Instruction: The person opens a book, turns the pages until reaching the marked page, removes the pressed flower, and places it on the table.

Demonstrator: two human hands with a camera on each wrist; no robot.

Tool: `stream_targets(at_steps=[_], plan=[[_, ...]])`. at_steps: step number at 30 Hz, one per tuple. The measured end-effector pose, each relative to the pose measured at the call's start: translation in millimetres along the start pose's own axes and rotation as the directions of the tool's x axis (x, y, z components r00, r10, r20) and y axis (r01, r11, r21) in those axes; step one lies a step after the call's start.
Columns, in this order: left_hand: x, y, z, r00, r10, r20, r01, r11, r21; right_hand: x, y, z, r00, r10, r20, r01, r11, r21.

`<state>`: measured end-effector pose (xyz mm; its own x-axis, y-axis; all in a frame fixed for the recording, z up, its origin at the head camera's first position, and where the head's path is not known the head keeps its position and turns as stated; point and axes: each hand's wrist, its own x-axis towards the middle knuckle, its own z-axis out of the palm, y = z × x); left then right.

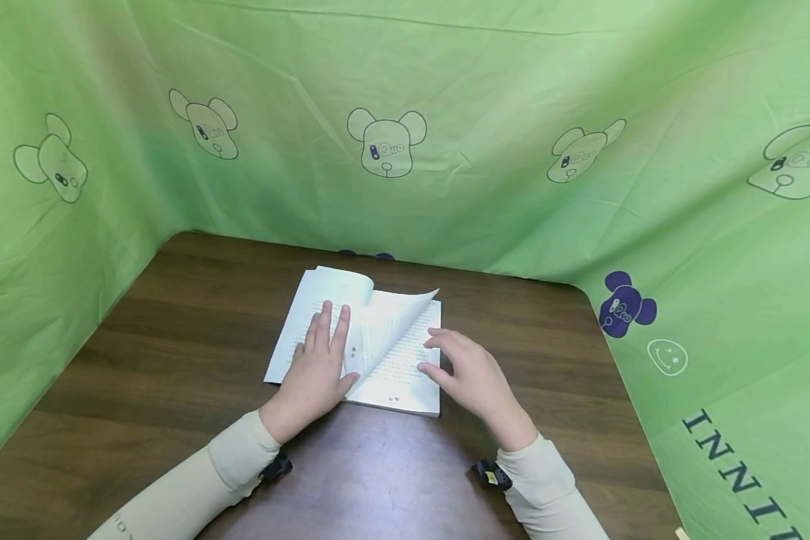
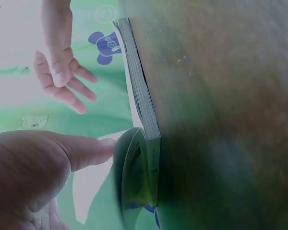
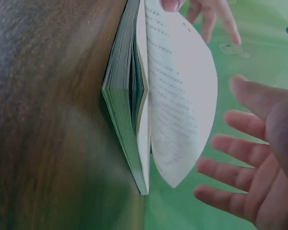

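Note:
An open paperback book [image 1: 405, 367] with printed text lies on the table. One page [image 1: 398, 319] stands partly lifted, curving up over the right half, its far corner raised. My left hand [image 1: 313, 375] rests spread on the left-hand pages, the thumb beside the spine. In the left wrist view the left thumb [image 2: 93, 152] reaches to the book's spine end. My right hand [image 1: 472, 371] hovers at the book's right edge with fingers apart and slightly bent. The right wrist view shows a gap between the right hand [image 3: 259, 158] and the lifted page [image 3: 177, 96], with nothing held.
A dark brown wooden table [image 1: 175, 337] carries the book. Green cloth [image 1: 297, 195] printed with bear heads hangs around its back and sides. A small pale object [image 1: 682, 533] shows at the bottom right. Black wrist cameras sit below both sleeves.

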<state>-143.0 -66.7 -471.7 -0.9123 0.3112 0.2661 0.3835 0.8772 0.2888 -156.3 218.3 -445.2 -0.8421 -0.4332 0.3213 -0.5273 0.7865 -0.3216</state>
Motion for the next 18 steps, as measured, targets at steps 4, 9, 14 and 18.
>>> stream_targets(at_steps=[4, 9, 14, 18], plan=[[0.7, -1.8, -1.0, 1.000, 0.023, -0.020, -0.022, 0.998, 0.054, -0.5, -1.4, 1.7, 0.992, 0.006, 0.125, -0.004, 1.000, -0.015], [1.1, -2.9, -2.9, 0.998, 0.064, -0.003, -0.063, 0.995, 0.072, -2.3, -0.7, 4.0, 0.980, -0.025, 0.196, 0.028, 1.000, -0.011], [1.4, -2.9, -5.0, 0.994, 0.102, 0.051, -0.106, 0.989, 0.102, -3.2, 0.2, 6.7, 0.960, -0.063, 0.273, 0.069, 0.998, -0.013], [2.1, -3.3, -5.0, 0.982, 0.155, 0.107, -0.166, 0.981, 0.103, -4.5, 0.7, 10.1, 0.941, -0.061, 0.333, 0.076, 0.997, -0.032]])
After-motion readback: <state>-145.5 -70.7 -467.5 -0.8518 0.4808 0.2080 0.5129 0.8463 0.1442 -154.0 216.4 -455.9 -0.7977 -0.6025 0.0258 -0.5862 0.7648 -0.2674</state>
